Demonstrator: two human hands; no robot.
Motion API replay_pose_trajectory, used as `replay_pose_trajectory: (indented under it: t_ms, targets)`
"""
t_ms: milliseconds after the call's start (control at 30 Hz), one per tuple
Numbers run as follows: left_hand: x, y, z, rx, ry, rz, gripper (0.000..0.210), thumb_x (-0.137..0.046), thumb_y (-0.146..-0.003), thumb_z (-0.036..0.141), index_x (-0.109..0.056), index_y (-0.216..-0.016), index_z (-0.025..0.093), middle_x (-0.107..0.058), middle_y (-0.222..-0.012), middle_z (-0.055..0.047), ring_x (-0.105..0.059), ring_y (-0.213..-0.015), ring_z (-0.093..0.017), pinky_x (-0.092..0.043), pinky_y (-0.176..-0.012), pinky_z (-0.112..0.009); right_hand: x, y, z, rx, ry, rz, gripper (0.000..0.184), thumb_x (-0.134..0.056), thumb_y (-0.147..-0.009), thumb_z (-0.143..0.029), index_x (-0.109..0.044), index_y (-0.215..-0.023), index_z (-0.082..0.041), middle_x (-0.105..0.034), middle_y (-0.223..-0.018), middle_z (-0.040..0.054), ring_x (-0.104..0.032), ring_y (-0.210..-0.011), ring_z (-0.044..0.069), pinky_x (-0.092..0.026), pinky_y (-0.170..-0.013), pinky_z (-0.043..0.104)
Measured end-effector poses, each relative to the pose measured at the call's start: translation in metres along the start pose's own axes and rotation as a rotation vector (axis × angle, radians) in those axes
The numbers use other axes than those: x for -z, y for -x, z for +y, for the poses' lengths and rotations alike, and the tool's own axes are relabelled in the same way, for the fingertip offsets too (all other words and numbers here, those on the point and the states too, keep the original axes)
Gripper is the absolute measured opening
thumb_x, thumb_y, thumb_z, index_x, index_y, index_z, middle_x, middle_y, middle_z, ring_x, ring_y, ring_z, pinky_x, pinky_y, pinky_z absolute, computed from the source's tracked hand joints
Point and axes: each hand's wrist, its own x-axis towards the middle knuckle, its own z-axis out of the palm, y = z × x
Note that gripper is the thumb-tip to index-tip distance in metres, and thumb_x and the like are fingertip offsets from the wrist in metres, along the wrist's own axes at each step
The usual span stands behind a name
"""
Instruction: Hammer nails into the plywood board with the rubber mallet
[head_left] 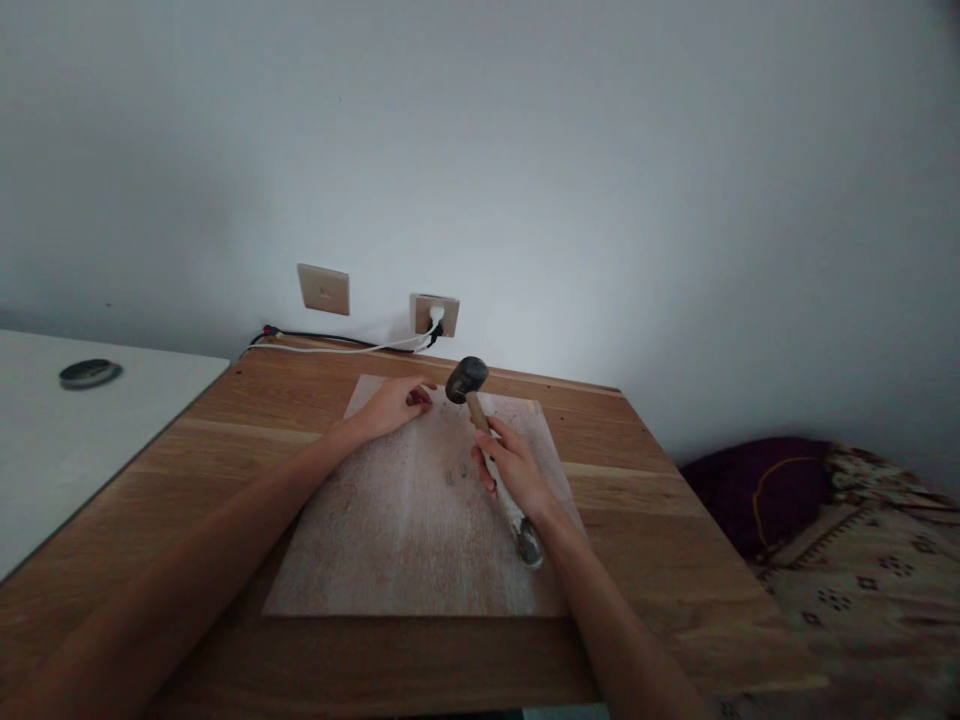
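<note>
My right hand (514, 465) is wrapped round the pale handle of a mallet (466, 378) with a dark, cylindrical head. The mallet slants over a board, its head to the far left and its dark handle end toward me. At the board's far left part rests my left hand (394, 404), fingers loosely curved, a gap showing between thumb and forefinger; nothing is visible in them. Under both hands lies the whitish, worn wooden board (390, 540). Small dark marks or bits (456, 474) show near its middle, too small to name.
The board lies on a brown wooden table (637, 560) against a wall. White and black cables (337, 345) run along its back edge to a socket (435, 315). At left, a white surface (45, 450) bears a dark round object (90, 374). Patterned fabric (862, 570) lies at right.
</note>
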Motion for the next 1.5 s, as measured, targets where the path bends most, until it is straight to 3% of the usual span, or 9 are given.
replay_pose_trajectory:
  t_ms: [133, 367, 733, 1033, 1167, 1333, 1433, 1500]
  targets:
    - [0.0, 0.002, 0.003, -0.003, 0.022, 0.008, 0.03, -0.064, -0.082, 0.018, -0.069, -0.112, 0.014, -0.077, -0.094, -0.007, -0.072, -0.085, -0.021, -0.056, -0.081, -0.034, -0.009, -0.006, -0.006, 0.022, -0.003, -0.03, 0.041, -0.061, -0.083, -0.051, -0.056, -0.111, -0.021, -0.055, -0.064, -0.0074, -0.043, -0.036, 0.009, -0.032, -0.031, 0.023]
    - [0.002, 0.002, 0.006, 0.015, 0.024, 0.042, 0.029, -0.068, -0.078, 0.016, -0.069, -0.108, 0.017, -0.075, -0.085, -0.003, -0.07, -0.079, -0.019, -0.055, -0.077, -0.032, -0.02, -0.008, 0.008, 0.05, 0.017, -0.04, 0.033, -0.06, -0.085, -0.049, -0.053, -0.101, -0.021, -0.053, -0.063, -0.0089, -0.044, -0.035, 0.007, -0.034, -0.03, 0.02]
    - [-0.001, -0.001, -0.003, 0.027, 0.07, 0.023, 0.04, -0.072, -0.074, 0.02, -0.069, -0.113, 0.016, -0.077, -0.087, -0.004, -0.072, -0.079, -0.022, -0.056, -0.077, -0.035, -0.021, -0.006, 0.013, 0.081, 0.132, -0.034, 0.027, -0.055, -0.09, -0.046, -0.054, -0.101, -0.021, -0.052, -0.062, -0.0096, -0.044, -0.035, 0.007, -0.036, -0.031, 0.019]
    - [-0.002, -0.001, -0.006, 0.005, 0.121, 0.026, 0.042, -0.069, -0.072, 0.026, -0.066, -0.112, 0.015, -0.077, -0.096, -0.007, -0.073, -0.086, -0.025, -0.057, -0.08, -0.038, -0.022, -0.006, 0.017, 0.08, 0.237, -0.065, 0.027, -0.053, -0.095, -0.04, -0.055, -0.113, -0.021, -0.049, -0.054, -0.0108, -0.044, -0.034, 0.009, -0.039, -0.033, 0.02]
    - [-0.001, 0.0, -0.001, -0.002, 0.072, 0.043, 0.042, -0.069, -0.071, 0.026, -0.066, -0.112, 0.017, -0.076, -0.093, -0.005, -0.072, -0.084, -0.025, -0.055, -0.08, -0.036, -0.023, -0.005, 0.017, 0.071, 0.193, -0.081, 0.024, -0.055, -0.093, -0.043, -0.056, -0.104, -0.022, -0.051, -0.057, -0.0097, -0.044, -0.034, 0.009, -0.037, -0.032, 0.02]
    - [0.011, 0.0, 0.008, 0.068, -0.01, 0.057, 0.027, -0.068, -0.07, 0.024, -0.064, -0.096, 0.018, -0.071, -0.083, -0.003, -0.067, -0.077, -0.022, -0.051, -0.071, -0.032, -0.022, -0.005, 0.015, 0.053, 0.142, -0.074, 0.029, -0.058, -0.09, -0.045, -0.056, -0.107, -0.021, -0.051, -0.057, -0.01, -0.042, -0.033, 0.009, -0.035, -0.031, 0.022]
    - [0.025, 0.001, 0.023, 0.032, -0.104, -0.017, 0.011, -0.066, -0.07, 0.022, -0.061, -0.08, 0.02, -0.066, -0.076, 0.0, -0.063, -0.073, -0.019, -0.046, -0.067, -0.028, -0.017, -0.005, 0.011, 0.035, 0.084, -0.025, 0.033, -0.06, -0.087, -0.048, -0.056, -0.106, -0.021, -0.053, -0.06, -0.0088, -0.043, -0.034, 0.009, -0.035, -0.031, 0.023]
    - [0.03, 0.005, 0.04, -0.068, -0.129, -0.178, 0.008, -0.064, -0.07, 0.018, -0.061, -0.077, 0.02, -0.065, -0.075, 0.001, -0.062, -0.072, -0.017, -0.044, -0.066, -0.027, -0.01, -0.006, 0.007, 0.05, 0.038, 0.043, 0.035, -0.061, -0.084, -0.05, -0.056, -0.104, -0.021, -0.053, -0.061, -0.0081, -0.044, -0.035, 0.009, -0.034, -0.031, 0.023]
